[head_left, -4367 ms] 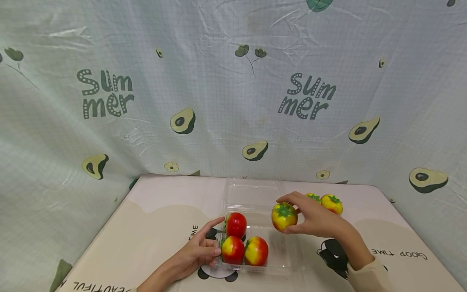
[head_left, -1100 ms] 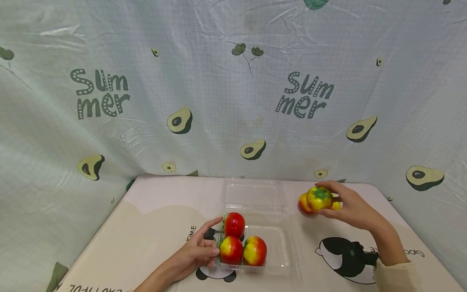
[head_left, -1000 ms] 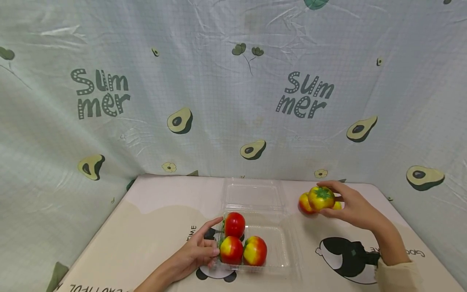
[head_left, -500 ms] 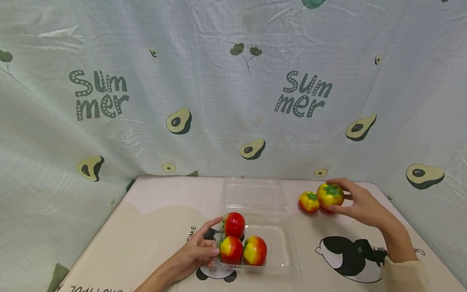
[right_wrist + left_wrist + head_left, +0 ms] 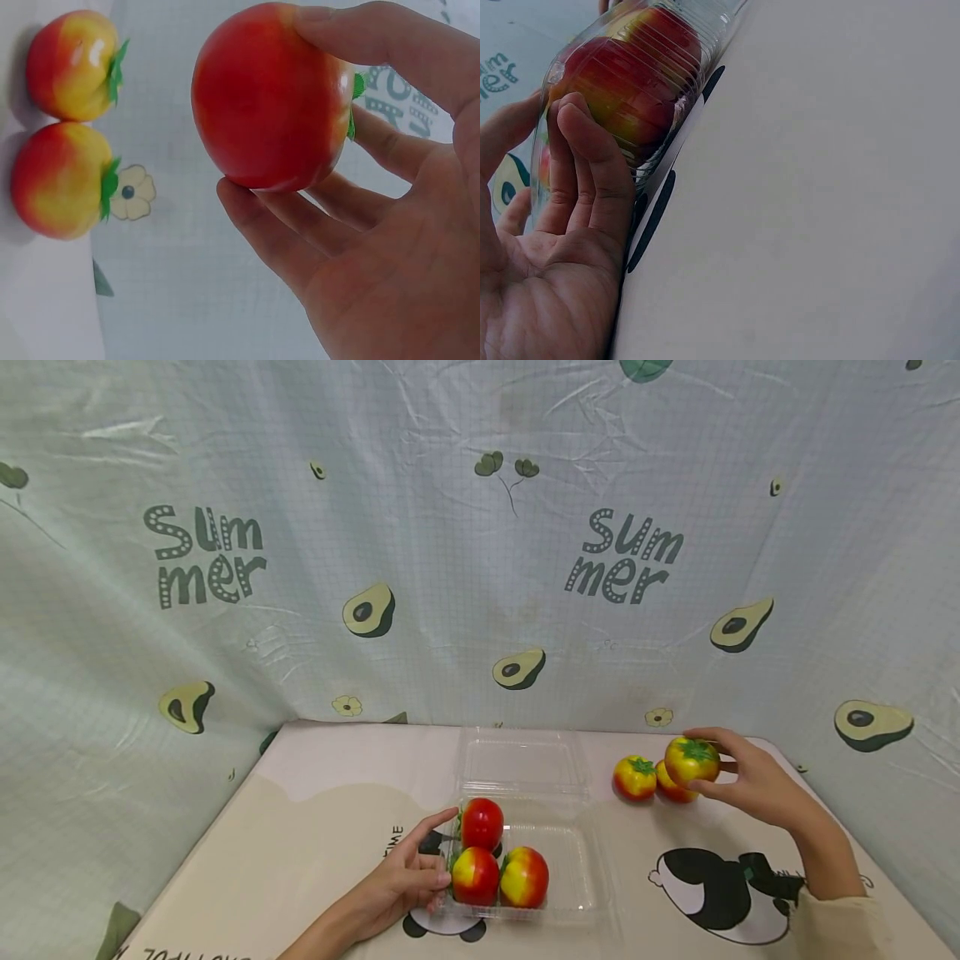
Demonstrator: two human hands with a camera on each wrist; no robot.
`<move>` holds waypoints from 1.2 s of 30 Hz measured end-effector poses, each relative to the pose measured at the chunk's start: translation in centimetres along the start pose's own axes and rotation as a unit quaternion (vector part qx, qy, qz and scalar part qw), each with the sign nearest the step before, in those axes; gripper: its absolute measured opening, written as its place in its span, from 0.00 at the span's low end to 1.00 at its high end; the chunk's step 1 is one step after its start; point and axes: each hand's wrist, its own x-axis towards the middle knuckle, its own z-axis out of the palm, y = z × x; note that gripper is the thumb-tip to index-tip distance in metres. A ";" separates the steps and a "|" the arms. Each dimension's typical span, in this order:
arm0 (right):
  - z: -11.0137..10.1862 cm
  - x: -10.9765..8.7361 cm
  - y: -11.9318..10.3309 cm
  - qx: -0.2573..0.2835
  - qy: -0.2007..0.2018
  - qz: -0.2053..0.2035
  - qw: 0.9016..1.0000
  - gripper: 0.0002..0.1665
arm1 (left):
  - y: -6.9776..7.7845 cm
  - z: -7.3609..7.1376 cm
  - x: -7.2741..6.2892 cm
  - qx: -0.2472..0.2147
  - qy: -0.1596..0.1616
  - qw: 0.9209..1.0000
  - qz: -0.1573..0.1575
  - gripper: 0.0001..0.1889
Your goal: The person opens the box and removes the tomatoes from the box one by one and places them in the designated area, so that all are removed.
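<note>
My right hand (image 5: 757, 781) holds a red-and-yellow tomato (image 5: 691, 761) with a green leafy top, thumb on one side and fingers on the other. It hovers at the back right, partly hiding one of two tomatoes on the table; the left one (image 5: 634, 778) shows fully. In the right wrist view the held tomato (image 5: 270, 97) is apart from that pair. My left hand (image 5: 401, 881) grips the left side of a clear plastic box (image 5: 573, 868), index finger stretched along its rim. Three tomatoes (image 5: 524, 877) sit in the box's left and front part.
The box's clear lid (image 5: 521, 760) lies folded back behind it. A printed tablecloth (image 5: 322, 827) covers the table. Behind and at the sides hangs a pale curtain (image 5: 450, 527) with avocado prints, close to the table's back edge.
Earlier the held tomato was above the box's right side; my right hand has carried it right, past the left loose tomato, to over the other. My left hand stays at the box.
</note>
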 end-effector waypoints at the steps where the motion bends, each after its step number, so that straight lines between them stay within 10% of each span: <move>1: 0.0 0.0 0.1 0.000 0.000 0.004 1.000 0.39 | 0.0 0.0 0.0 0.000 0.000 1.000 0.001 0.46; 36: -0.3 -1.4 5.2 0.045 0.007 0.067 0.997 0.42 | -0.1 0.0 0.0 0.004 -0.001 1.000 0.003 0.46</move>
